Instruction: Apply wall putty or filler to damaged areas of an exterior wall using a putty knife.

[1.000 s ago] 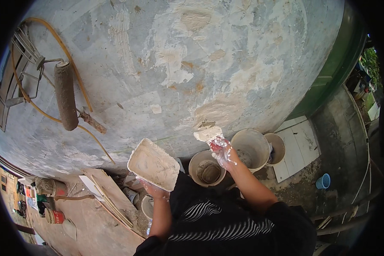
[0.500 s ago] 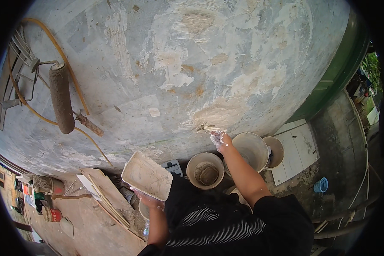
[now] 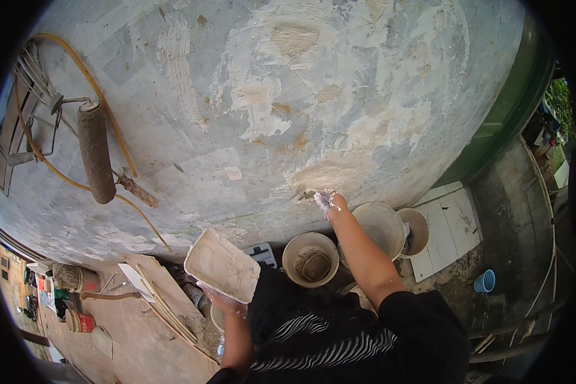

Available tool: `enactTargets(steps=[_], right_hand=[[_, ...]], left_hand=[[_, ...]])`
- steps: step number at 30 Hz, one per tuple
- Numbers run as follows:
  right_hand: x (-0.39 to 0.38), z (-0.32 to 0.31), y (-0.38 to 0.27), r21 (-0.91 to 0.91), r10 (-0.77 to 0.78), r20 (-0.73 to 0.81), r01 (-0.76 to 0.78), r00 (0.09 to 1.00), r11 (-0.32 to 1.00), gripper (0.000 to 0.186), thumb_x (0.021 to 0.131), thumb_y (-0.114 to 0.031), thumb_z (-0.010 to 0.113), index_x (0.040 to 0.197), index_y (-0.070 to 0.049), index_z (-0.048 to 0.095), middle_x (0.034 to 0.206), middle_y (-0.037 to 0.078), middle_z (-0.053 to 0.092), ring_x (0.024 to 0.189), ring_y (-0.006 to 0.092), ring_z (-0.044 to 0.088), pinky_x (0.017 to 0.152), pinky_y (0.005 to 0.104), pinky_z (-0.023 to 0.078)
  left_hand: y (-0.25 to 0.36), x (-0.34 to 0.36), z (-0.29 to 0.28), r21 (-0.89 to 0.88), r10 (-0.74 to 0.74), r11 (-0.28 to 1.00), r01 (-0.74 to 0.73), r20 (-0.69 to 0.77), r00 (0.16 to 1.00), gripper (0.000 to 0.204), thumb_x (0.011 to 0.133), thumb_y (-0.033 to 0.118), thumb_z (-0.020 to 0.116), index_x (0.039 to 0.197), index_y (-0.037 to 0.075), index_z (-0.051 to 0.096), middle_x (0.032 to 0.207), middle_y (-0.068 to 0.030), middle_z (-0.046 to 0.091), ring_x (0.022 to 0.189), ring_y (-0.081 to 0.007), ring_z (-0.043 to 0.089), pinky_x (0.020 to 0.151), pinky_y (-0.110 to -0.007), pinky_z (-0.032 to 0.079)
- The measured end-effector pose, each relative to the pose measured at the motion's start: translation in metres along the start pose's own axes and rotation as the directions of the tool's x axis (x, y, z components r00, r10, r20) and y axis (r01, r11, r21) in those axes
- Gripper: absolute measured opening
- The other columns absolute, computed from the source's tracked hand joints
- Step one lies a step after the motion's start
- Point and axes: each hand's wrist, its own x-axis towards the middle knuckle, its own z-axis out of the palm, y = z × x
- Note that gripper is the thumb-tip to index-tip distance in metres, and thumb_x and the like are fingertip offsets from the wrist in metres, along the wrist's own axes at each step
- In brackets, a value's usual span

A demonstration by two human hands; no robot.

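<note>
My right hand [image 3: 328,202], smeared white, is stretched out and presses a putty knife [image 3: 308,195] against a beige patch of fresh filler [image 3: 329,174] on the grey, blotchy wall [image 3: 249,115]. My left hand [image 3: 219,299] holds a flat rectangular plaster board [image 3: 222,265] from beneath, tilted, close to my chest. The board's top is coated with pale filler.
A paint roller [image 3: 95,152] on a handle leans on the wall at left, beside a yellow hose [image 3: 102,102]. Below my right arm stand a bucket with filler [image 3: 311,258], a white bucket [image 3: 383,225] and a smaller one [image 3: 417,232]. Wooden boards [image 3: 163,296], white tiles [image 3: 448,224] and a blue basket [image 3: 485,280] lie on the ground.
My right hand went from the board up to the wall and pressed filler onto the patch. My left hand lowered the board toward my body.
</note>
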Motion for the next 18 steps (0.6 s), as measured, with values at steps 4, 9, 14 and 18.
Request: enactTargets(steps=[4,9,14,18], right_hand=[[-0.001,-0.002,-0.013,0.022,-0.009,0.034,0.008,0.999,1.000,0.022,0.085,-0.012,0.046,0.095,0.006,0.051,0.093,0.019,0.056,0.086,0.0280,0.057,0.078,0.0383,0.051],[-0.024,-0.007,-0.011,-0.016,-0.023,0.030,0.023,0.999,1.000,0.023,0.086,-0.012,0.040,0.098,0.006,0.048,0.098,0.021,0.054,0.087,0.0281,0.054,0.081,0.0380,0.048],[-0.032,-0.017,0.004,-0.063,0.028,0.019,-0.027,0.999,0.998,0.023,0.088,-0.013,0.034,0.102,0.004,0.040,0.099,0.022,0.053,0.088,0.0288,0.053,0.084,0.0399,0.046],[-0.019,-0.011,0.011,-0.084,0.036,0.011,-0.034,0.999,0.996,0.024,0.088,-0.012,0.034,0.101,0.007,0.043,0.097,0.022,0.054,0.088,0.0307,0.053,0.083,0.0412,0.047]], left_hand=[[-0.002,0.000,0.012,-0.046,-0.021,0.999,0.022,0.008,1.000,0.063,0.086,0.057,0.018,0.135,0.016,0.020,0.137,-0.0082,0.026,0.120,-0.0329,0.035,0.096,-0.048,0.032],[-0.005,0.001,0.013,-0.046,0.006,0.999,-0.003,0.063,0.998,0.065,0.086,0.057,0.019,0.135,0.014,0.020,0.136,-0.0095,0.028,0.119,-0.0325,0.036,0.095,-0.048,0.034],[-0.006,-0.002,0.022,-0.002,0.002,1.000,-0.002,0.016,1.000,0.065,0.086,0.057,0.019,0.135,0.014,0.020,0.135,-0.0096,0.028,0.118,-0.0326,0.036,0.095,-0.048,0.034],[-0.008,0.000,0.008,-0.097,-0.046,0.994,0.044,-0.021,0.999,0.064,0.086,0.057,0.020,0.135,0.015,0.020,0.136,-0.0088,0.028,0.119,-0.0329,0.036,0.095,-0.048,0.034]])
